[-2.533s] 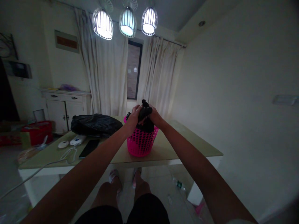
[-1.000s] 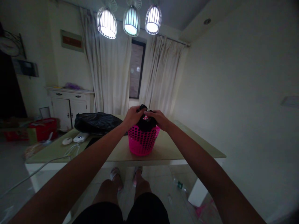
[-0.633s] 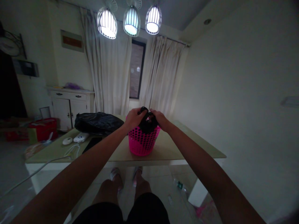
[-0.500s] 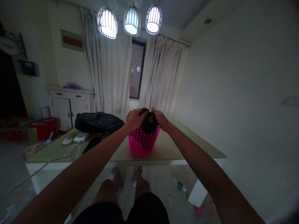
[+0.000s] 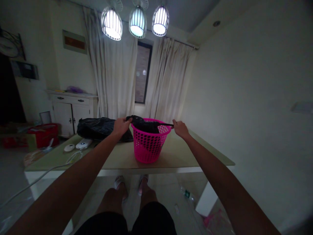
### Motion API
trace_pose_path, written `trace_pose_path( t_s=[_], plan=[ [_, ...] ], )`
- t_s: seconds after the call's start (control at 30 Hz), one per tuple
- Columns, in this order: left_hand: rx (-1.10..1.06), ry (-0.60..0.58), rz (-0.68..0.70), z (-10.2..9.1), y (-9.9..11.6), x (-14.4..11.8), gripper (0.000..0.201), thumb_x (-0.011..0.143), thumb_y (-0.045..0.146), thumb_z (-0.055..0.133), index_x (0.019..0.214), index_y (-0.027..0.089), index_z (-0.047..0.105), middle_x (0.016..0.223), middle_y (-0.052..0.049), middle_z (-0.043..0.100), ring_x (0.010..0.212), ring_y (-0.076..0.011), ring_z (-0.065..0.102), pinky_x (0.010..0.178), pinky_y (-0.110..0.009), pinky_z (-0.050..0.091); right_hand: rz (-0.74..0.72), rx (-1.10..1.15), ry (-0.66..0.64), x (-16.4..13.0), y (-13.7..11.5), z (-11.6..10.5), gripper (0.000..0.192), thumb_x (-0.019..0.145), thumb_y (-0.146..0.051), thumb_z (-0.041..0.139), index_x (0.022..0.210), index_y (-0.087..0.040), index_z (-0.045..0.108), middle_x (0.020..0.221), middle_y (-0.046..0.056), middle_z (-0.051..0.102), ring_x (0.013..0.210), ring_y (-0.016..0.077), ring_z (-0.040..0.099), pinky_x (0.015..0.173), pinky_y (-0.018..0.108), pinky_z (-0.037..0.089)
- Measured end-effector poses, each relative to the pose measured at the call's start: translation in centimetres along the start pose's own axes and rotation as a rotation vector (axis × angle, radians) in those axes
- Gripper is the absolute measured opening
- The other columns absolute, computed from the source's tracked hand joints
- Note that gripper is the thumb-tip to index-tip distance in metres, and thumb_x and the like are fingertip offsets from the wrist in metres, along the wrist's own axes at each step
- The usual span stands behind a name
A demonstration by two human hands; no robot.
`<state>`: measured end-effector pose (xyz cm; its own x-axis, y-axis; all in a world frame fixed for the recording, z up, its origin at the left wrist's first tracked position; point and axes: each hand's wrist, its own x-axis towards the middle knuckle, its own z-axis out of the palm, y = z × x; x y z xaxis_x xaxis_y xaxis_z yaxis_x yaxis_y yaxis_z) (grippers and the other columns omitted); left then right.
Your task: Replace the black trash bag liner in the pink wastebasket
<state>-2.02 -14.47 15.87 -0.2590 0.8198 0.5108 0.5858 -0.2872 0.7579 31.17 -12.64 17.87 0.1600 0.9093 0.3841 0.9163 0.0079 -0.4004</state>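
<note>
Left hand: your left hand (image 5: 120,125) is closed in a grip on the left edge of the black bag (image 5: 144,125), just outside the near-left rim of the pink basket (image 5: 149,143).
Right hand: your right hand (image 5: 180,128) is pinched shut on the bag's other edge, which is drawn out into a thin taut strip past the right side of the rim.
Bag: it hangs stretched across the basket's mouth, with most of the dark plastic bunched toward the left and sagging inside (how deep it reaches cannot be told through the holes).
Basket: it stands upright on the table (image 5: 178,156), near the front edge, free of either hand.
Step in hand: as it looks, you are spreading the bag's mouth open over the rim.
Doing it well: keep both edges level and pull them apart evenly, so the bunched left side opens instead of the right strip thinning further. Ease the film over the rim on one side first, then the other, folding it down outside the wall.
Watch for: the basket looks light and nothing pins it (a sideways tug could slide or tip it), so pull outward and down, not toward you. Thin plastic under that much tension may tear at the pinch; take a wider hold on the right.
Nearby: another black bag (image 5: 102,128) lies heaped on the table to the left, with a white device (image 5: 81,143) and a cable (image 5: 49,171) beyond; keep the left elbow off them.
</note>
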Motion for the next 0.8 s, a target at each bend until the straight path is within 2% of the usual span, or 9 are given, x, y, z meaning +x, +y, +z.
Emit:
trace_pose_path(
  t_s=[0.13,0.2,0.3,0.37,0.43,0.5,0.57,0.7,0.8],
  plan=[
    [0.039,0.047,-0.065,0.5,-1.8,-0.2,0.032,0.098,0.038,0.060,0.081,0.017,0.078,0.078,-0.012,0.076,0.088,-0.0332,0.074,0.074,-0.036,0.047,-0.036,-0.176,0.010,-0.7,1.0,0.1,0.061,0.117,-0.045,0.032,0.113,-0.011,0.082,0.125,0.025,0.077,0.122,0.0359,0.072,0.103,0.043,0.050],
    [0.052,0.087,-0.055,1.0,-2.0,-0.6,0.031,0.100,0.035,0.058,0.104,0.014,0.081,0.104,-0.018,0.080,0.104,-0.0355,0.074,0.087,-0.039,0.051,-0.097,-0.166,0.124,-0.5,0.3,0.0,0.048,0.115,-0.044,0.044,0.122,-0.011,0.080,0.130,0.023,0.075,0.126,0.0358,0.069,0.106,0.044,0.050],
    [0.136,0.241,0.110,1.6,-1.7,-2.0,0.054,0.097,0.039,0.067,0.144,0.013,0.068,0.143,-0.023,0.070,0.131,-0.0410,0.063,0.108,-0.051,0.046,-0.294,-0.062,0.210,0.0,-1.7,0.4,0.045,0.106,-0.043,0.065,0.139,-0.014,0.072,0.140,0.018,0.071,0.131,0.0323,0.066,0.113,0.043,0.048],
    [0.216,0.301,0.367,2.0,-1.2,-3.5,0.061,0.098,0.044,0.070,0.153,0.018,0.062,0.153,-0.021,0.063,0.137,-0.0426,0.057,0.112,-0.057,0.041,-0.447,-0.017,0.060,0.3,-3.5,1.3,0.057,0.101,-0.046,0.073,0.147,-0.013,0.067,0.146,0.018,0.069,0.132,0.0309,0.066,0.114,0.040,0.048],
    [0.286,0.213,0.665,2.6,-0.7,-5.0,0.044,0.104,0.044,0.065,0.143,0.023,0.069,0.146,-0.016,0.069,0.133,-0.0393,0.058,0.111,-0.057,0.038,-0.564,-0.020,-0.175,0.5,-5.4,2.4,0.062,0.098,-0.044,0.077,0.149,-0.012,0.065,0.142,0.017,0.072,0.127,0.0294,0.068,0.107,0.036,0.051],
    [0.355,0.060,0.892,3.3,-0.2,-6.1,0.028,0.108,0.042,0.061,0.123,0.024,0.077,0.130,-0.012,0.076,0.124,-0.0348,0.062,0.108,-0.055,0.037,-0.672,-0.044,-0.399,0.8,-6.9,3.4,0.047,0.098,-0.040,0.076,0.136,-0.014,0.074,0.122,0.012,0.080,0.109,0.0256,0.071,0.092,0.031,0.051],
    [0.412,-0.022,0.982,3.8,0.1,-6.7,0.023,0.110,0.039,0.060,0.112,0.024,0.077,0.117,-0.010,0.079,0.115,-0.0321,0.064,0.104,-0.052,0.038,-0.763,-0.042,-0.538,1.3,-7.8,3.8,0.025,0.099,-0.034,0.071,0.110,-0.015,0.082,0.094,0.005,0.079,0.089,0.0201,0.068,0.078,0.028,0.047],
    [0.423,-0.020,0.966,4.1,-0.2,-6.7,0.017,0.109,0.034,0.063,0.113,0.023,0.075,0.109,-0.008,0.077,0.108,-0.0303,0.063,0.096,-0.048,0.041,-0.608,0.221,-0.335,2.7,-8.2,3.6,0.009,0.090,-0.022,0.072,0.088,-0.015,0.077,0.079,0.001,0.069,0.078,0.0156,0.060,0.073,0.027,0.042],
    [0.426,-0.032,0.959,4.1,-0.5,-6.4,0.015,0.108,0.034,0.065,0.112,0.024,0.074,0.108,-0.008,0.077,0.106,-0.0300,0.063,0.094,-0.046,0.043,-0.304,0.780,-0.138,4.3,-8.2,3.0,0.007,0.090,-0.020,0.064,0.094,-0.017,0.068,0.083,0.001,0.067,0.075,0.0148,0.060,0.074,0.028,0.049]
  ],
)
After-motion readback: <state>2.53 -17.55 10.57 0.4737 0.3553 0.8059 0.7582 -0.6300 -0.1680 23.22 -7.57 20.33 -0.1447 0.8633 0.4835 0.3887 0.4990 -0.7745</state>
